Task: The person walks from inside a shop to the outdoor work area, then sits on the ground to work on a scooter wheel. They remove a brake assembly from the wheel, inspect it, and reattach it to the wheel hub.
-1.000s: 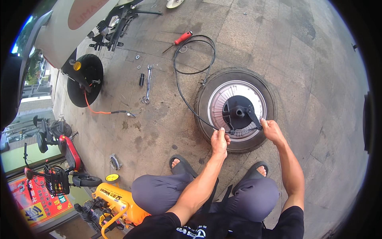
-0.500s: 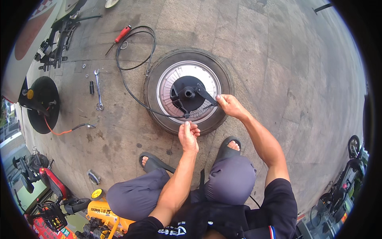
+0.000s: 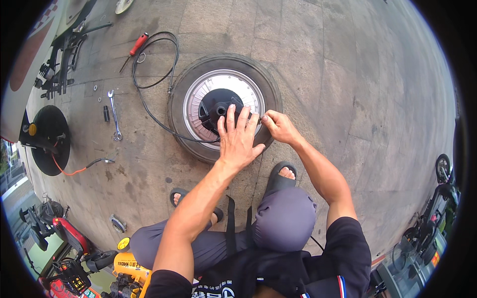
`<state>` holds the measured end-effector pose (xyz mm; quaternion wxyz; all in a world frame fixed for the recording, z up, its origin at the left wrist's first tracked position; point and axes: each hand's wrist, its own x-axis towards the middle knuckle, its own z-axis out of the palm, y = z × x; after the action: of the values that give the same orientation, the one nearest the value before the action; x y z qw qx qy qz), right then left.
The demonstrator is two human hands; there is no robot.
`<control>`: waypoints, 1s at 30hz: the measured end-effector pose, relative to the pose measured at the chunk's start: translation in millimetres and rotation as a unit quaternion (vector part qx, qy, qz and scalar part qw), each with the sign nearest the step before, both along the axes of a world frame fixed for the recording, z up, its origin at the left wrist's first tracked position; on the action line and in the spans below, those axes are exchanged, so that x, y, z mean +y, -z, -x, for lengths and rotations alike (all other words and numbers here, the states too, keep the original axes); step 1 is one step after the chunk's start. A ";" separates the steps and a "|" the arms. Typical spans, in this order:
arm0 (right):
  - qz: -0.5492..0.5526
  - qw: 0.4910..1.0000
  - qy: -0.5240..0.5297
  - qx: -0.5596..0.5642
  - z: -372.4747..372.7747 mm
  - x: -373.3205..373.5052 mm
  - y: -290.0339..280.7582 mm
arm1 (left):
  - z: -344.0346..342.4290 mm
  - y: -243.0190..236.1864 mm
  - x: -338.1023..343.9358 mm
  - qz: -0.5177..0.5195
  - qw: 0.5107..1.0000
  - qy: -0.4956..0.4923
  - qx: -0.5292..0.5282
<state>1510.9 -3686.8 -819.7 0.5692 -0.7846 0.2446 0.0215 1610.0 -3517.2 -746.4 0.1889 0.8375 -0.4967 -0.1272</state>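
A wheel with a black tyre [image 3: 181,74] lies flat on the paving in front of me, with a silver hub [image 3: 198,87] and a black brake plate [image 3: 211,97] in its middle. My left hand [image 3: 237,141] is open over the near part of the hub, its fingers spread, hiding most of the brake arm and spring. My right hand [image 3: 281,127] is closed at the hub's right edge, its thumb and fingers pinching the outer end of the brake arm, which is largely covered. A black brake cable [image 3: 158,120] runs to the hub and disappears under my left hand.
Left of the wheel lie a red-handled screwdriver [image 3: 139,43], a combination wrench [image 3: 115,114] and a black socket [image 3: 106,113]. Farther left is a black disc [image 3: 47,134] with an orange cable [image 3: 74,173]. A yellow machine [image 3: 130,262] stands at lower left, and a parked scooter [image 3: 431,226] at far right.
My left hand has moved from the wheel's near edge onto the hub, and its curled fingers have spread. My right hand stays by the brake arm. The whole view has shifted slightly.
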 end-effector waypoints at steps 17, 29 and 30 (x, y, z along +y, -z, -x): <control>0.050 0.993 0.089 -0.058 2.5 20.4 12.0 | -93.8 0.3 -16.1 -0.218 0.848 0.433 -0.215; -0.050 0.990 0.130 -0.036 -8.7 32.9 10.5 | -89.7 -3.1 -21.2 -0.227 0.849 0.427 -0.210; -0.067 0.988 0.133 -0.038 -8.4 36.8 13.7 | -90.0 -3.1 -21.0 -0.217 0.850 0.428 -0.216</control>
<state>1519.3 -3650.0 -833.4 0.6272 -0.7055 0.3228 -0.0675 1700.0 -3538.3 -743.3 -0.1826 0.5679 -0.7942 -0.1159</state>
